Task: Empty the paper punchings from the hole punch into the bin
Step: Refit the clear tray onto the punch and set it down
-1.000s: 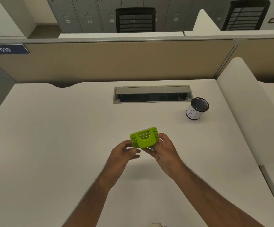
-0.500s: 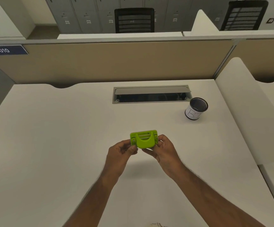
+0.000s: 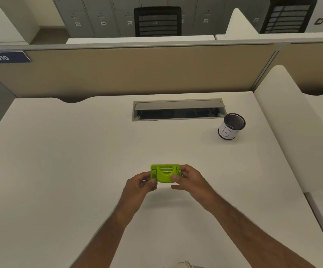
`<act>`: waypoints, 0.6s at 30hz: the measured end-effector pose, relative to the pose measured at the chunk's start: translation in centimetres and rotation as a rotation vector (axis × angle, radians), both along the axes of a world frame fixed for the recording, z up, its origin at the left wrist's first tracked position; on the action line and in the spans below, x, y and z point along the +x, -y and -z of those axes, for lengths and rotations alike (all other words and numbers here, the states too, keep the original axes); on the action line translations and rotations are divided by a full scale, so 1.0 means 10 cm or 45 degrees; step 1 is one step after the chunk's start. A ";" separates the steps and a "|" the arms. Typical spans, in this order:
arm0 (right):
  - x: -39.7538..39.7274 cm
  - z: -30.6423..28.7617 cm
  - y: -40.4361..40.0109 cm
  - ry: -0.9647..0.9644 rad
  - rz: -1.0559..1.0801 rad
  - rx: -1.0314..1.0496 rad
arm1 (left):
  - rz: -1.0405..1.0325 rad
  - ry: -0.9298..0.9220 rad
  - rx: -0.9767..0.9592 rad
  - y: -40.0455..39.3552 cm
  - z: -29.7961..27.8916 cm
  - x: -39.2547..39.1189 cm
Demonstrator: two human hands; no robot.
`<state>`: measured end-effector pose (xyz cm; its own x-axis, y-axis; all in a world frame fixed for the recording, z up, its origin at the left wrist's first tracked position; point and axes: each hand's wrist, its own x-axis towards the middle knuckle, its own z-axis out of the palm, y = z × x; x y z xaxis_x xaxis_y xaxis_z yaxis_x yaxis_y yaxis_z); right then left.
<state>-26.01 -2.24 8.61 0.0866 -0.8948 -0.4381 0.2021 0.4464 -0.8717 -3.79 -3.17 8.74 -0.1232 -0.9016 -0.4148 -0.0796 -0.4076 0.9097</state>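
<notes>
A: Where is the hole punch [image 3: 165,173] sitting?

B: It isn't sitting. Both hands hold it up over the white desk [image 3: 60,171], near the middle of the view and a little toward six o'clock. It is bright green, and its long side runs from nine o'clock to three o'clock.

A: How do the hands have it?

B: The left hand [image 3: 139,185] pinches the end at nine o'clock, its grip pressed onto the green edge with the thumb on top. The right hand [image 3: 190,179] takes the end at three o'clock, thumb laid across the near face and fingers curled behind (how far they wrap round the back is hidden). So each grip is closed on the punch, one at either end.

A: And the bin?

B: The bin [image 3: 231,126] is a small round cup with a dark mesh inside and a white paper wrap with some letters drawn on it. It stands upright on the desk at about two o'clock from the punch, well apart from the hands.

A: Anything near it?

B: A long cable slot [image 3: 178,110] with its grey lid tipped open lies just beside the bin, at ten o'clock from it. Behind the desk a tan partition [image 3: 137,74] runs across.
</notes>
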 end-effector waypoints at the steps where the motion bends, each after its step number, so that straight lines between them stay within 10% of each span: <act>1: 0.01 0.04 -0.01 -0.026 0.018 0.022 | 0.002 0.018 0.007 -0.01 0.05 -0.01; 18: 0.13 0.67 0.01 -0.441 0.145 0.194 | 0.035 0.601 -0.058 0.05 0.65 -0.16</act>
<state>-24.73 -2.31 1.88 -0.1857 -0.8126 -0.5524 -0.0370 0.5676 -0.8225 -5.36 -3.67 2.23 0.0451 -0.9191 -0.3913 -0.4990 -0.3601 0.7882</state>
